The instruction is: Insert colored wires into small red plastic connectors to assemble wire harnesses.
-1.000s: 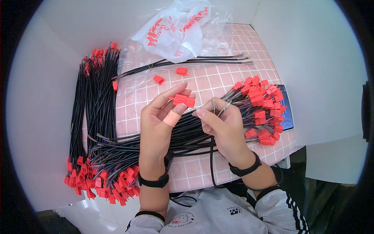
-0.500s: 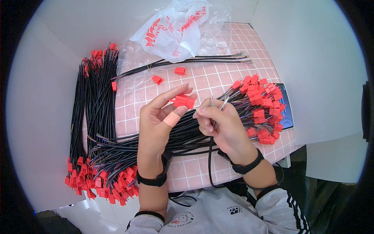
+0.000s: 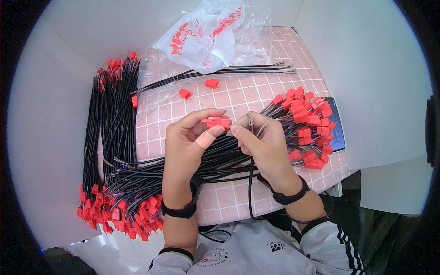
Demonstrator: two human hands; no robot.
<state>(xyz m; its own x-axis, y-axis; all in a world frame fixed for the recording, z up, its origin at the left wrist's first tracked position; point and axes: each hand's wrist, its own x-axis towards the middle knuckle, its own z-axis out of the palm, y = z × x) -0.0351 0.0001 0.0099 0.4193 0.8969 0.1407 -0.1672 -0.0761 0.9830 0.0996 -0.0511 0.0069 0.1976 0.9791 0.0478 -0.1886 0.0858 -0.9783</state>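
Between the thumb and fingers of my left hand [image 3: 185, 142] is a red plastic connector housing [image 3: 217, 123]. A light-coloured bandage wraps that thumb. My right hand [image 3: 263, 149] pinches the wires at the end of a black cable [image 3: 250, 192], which hangs down toward the table's near edge. Metal terminals [image 3: 250, 119] stick up between the right fingers. The right fingertips meet the right end of the housing; whether a wire sits inside it is hidden. Beneath both hands lies a thick bundle of black cables [image 3: 220, 156] with red housings [image 3: 300, 112] on their right ends.
More black cables with red housings [image 3: 114, 110] lie at the left. Two loose red housings [image 3: 185, 93] rest near a few cables [image 3: 229, 70] at the back. Behind them is a white plastic bag [image 3: 204, 36]. A phone [image 3: 337, 126] lies at the right edge, and pale panels [image 3: 380, 82] flank the table.
The housing in my left hand has turned more level. My right hand has shifted slightly right and down, its fingertips still against the housing's end.
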